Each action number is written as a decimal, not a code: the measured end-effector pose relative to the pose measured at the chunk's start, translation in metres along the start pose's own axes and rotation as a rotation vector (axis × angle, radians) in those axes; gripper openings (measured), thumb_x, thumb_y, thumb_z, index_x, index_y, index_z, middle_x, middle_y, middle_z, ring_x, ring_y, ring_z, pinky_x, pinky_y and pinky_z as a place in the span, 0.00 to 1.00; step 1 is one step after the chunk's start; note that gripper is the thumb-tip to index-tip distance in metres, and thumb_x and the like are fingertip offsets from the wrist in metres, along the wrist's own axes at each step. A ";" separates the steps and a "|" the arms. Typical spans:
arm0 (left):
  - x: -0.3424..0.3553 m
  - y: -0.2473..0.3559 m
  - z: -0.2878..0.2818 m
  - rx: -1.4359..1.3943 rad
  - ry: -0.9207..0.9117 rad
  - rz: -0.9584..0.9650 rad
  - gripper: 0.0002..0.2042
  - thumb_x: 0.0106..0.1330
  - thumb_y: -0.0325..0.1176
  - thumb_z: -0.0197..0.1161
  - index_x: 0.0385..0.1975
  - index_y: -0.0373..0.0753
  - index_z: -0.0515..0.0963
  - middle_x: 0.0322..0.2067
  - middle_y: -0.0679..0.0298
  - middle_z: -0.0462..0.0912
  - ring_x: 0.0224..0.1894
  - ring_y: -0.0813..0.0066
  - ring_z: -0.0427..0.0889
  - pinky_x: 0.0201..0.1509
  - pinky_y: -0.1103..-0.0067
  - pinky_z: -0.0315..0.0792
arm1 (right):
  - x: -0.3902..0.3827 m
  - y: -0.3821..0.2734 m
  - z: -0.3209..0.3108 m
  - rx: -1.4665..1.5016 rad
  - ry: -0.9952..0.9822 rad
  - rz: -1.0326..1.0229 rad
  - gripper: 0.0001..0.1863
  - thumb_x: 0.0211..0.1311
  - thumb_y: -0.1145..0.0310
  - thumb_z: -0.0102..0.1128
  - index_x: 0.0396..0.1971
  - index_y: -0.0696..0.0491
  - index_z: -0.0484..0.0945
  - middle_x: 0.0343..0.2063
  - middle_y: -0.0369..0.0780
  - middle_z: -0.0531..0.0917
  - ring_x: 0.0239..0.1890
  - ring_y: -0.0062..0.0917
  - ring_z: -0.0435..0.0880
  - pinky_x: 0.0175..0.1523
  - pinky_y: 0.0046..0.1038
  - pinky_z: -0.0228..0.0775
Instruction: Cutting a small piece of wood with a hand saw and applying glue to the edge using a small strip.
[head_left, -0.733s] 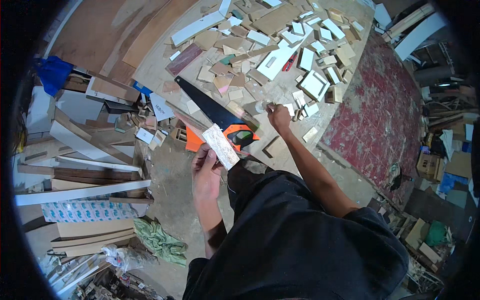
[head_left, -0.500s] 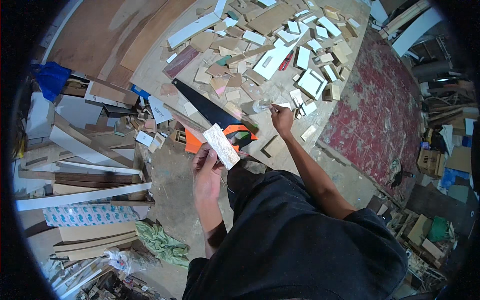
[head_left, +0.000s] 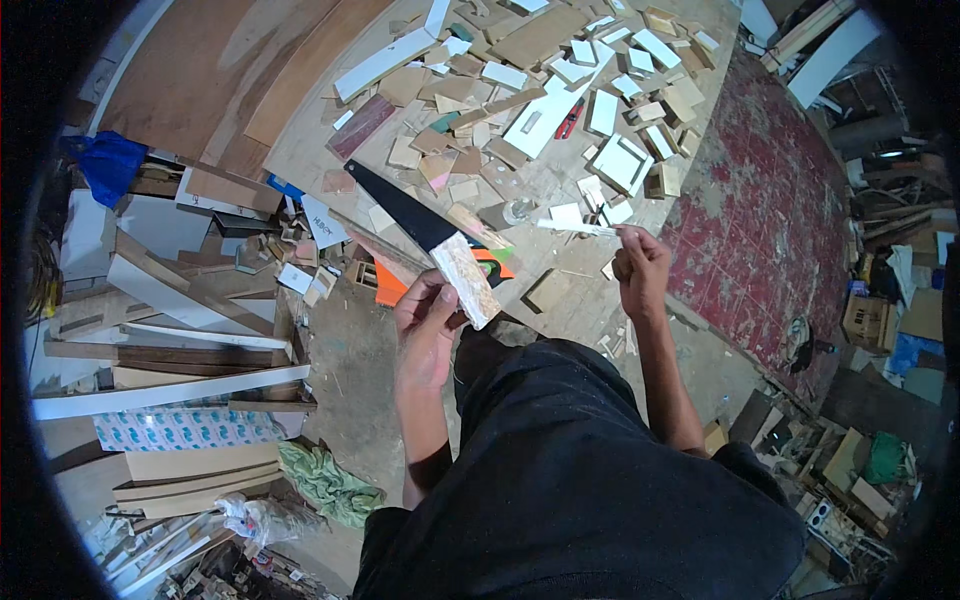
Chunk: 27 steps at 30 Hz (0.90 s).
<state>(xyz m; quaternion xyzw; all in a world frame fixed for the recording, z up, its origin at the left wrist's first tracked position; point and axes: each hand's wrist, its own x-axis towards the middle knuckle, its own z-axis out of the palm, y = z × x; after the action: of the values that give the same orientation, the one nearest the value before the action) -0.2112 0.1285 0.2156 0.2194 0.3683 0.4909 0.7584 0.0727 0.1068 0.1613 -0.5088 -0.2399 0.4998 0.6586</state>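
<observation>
My left hand (head_left: pixel 428 325) is closed on a small rectangular wood block (head_left: pixel 468 282), with a rough, whitish face along one side and its thumb on top. The block is held up above the table's near edge and covers part of a handsaw (head_left: pixel 398 208) with a dark blade and orange handle. To the right, my right hand (head_left: pixel 643 262) pinches one end of a thin whitish stick (head_left: pixel 575 227), which points left over the table. Close to the stick's far end stands a small clear container (head_left: pixel 517 211); its contents cannot be made out.
Wood and white board offcuts (head_left: pixel 500 75) cover much of the worktable, with red-handled pliers (head_left: pixel 570 118) among them. Stacked boards (head_left: pixel 180 380) crowd the left side, near a green cloth (head_left: pixel 328 484). A worn red surface (head_left: pixel 755 200) lies to the right.
My right hand has moved right and nearer me, drawing the stick away from the clear container. My left hand has shifted slightly right with the block, which is tilted to show its whitish side.
</observation>
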 end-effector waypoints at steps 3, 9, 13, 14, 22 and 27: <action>0.001 -0.002 0.013 0.063 -0.063 -0.027 0.12 0.64 0.29 0.59 0.46 0.33 0.73 0.43 0.58 0.79 0.44 0.71 0.80 0.49 0.73 0.74 | -0.018 -0.032 0.012 0.106 -0.073 -0.083 0.12 0.65 0.65 0.56 0.32 0.61 0.78 0.11 0.25 0.60 0.11 0.10 0.50 0.17 0.19 0.40; -0.005 -0.003 0.047 0.120 -0.181 0.006 0.14 0.61 0.27 0.63 0.45 0.31 0.75 0.36 0.64 0.82 0.35 0.83 0.80 0.38 0.85 0.75 | -0.039 -0.064 0.024 0.164 -0.122 -0.120 0.16 0.65 0.63 0.56 0.19 0.55 0.70 0.10 0.26 0.58 0.11 0.10 0.50 0.17 0.19 0.40; -0.012 -0.003 0.063 0.101 -0.227 0.014 0.15 0.61 0.27 0.64 0.46 0.30 0.74 0.36 0.63 0.82 0.36 0.81 0.80 0.39 0.84 0.75 | -0.047 -0.078 0.027 0.133 -0.110 -0.126 0.18 0.65 0.62 0.56 0.16 0.53 0.66 0.10 0.26 0.58 0.11 0.10 0.50 0.17 0.19 0.39; -0.014 -0.002 0.067 0.081 -0.252 0.017 0.15 0.60 0.27 0.65 0.45 0.30 0.74 0.36 0.62 0.82 0.36 0.80 0.80 0.40 0.84 0.75 | -0.047 -0.080 0.027 0.137 -0.121 -0.113 0.19 0.65 0.62 0.56 0.16 0.53 0.66 0.10 0.26 0.58 0.11 0.10 0.50 0.17 0.20 0.39; -0.018 -0.001 0.074 0.091 -0.362 0.002 0.17 0.58 0.28 0.67 0.45 0.28 0.75 0.38 0.58 0.82 0.41 0.76 0.80 0.47 0.79 0.75 | -0.051 -0.088 0.037 0.176 -0.104 -0.033 0.19 0.65 0.63 0.55 0.15 0.52 0.66 0.10 0.27 0.59 0.11 0.10 0.50 0.17 0.20 0.39; -0.023 0.002 0.078 0.091 -0.331 -0.001 0.17 0.58 0.29 0.67 0.45 0.29 0.74 0.39 0.58 0.82 0.40 0.76 0.80 0.47 0.78 0.75 | -0.048 -0.094 0.037 0.156 -0.082 -0.112 0.18 0.65 0.66 0.55 0.15 0.52 0.66 0.10 0.27 0.59 0.11 0.11 0.51 0.17 0.21 0.39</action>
<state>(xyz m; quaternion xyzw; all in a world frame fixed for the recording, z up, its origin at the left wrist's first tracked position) -0.1575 0.1109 0.2737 0.3310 0.2604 0.4308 0.7982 0.0622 0.0808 0.2698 -0.4207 -0.2550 0.4998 0.7129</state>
